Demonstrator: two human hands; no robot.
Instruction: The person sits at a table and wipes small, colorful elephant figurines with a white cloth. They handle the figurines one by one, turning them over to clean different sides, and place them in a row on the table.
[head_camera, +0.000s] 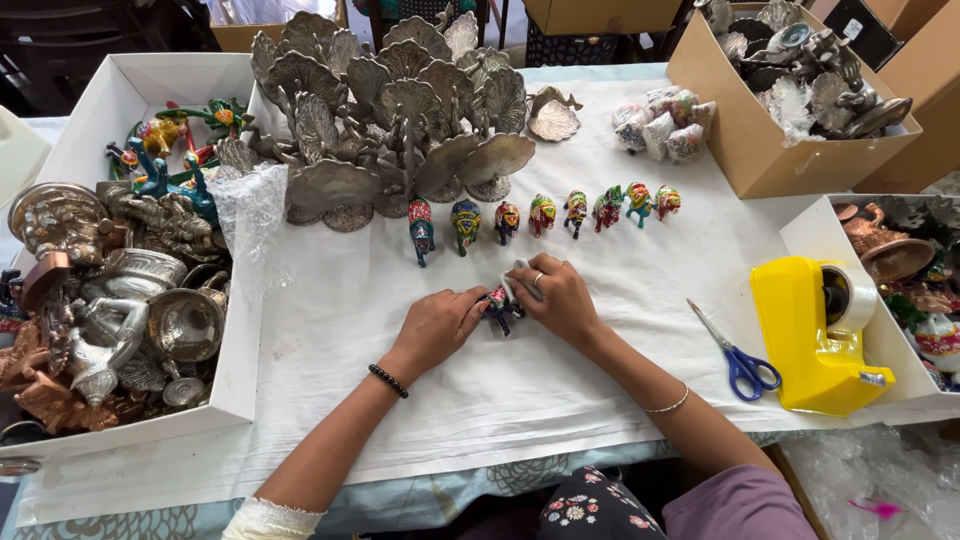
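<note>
On white cloth (600, 370), painted elephant (499, 306)

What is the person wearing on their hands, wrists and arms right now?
Left hand: black beaded bracelet at the wrist, white lacy sleeve at the frame's bottom edge. Right hand: silver ring, thin silver bangle, mauve sleeve.

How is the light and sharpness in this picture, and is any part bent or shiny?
Head view: soft even light, faint shadows under both hands; centre sharp; table edges bow from wide-lens distortion; silver figurines and yellow tape dispenser show small glints.
</note>
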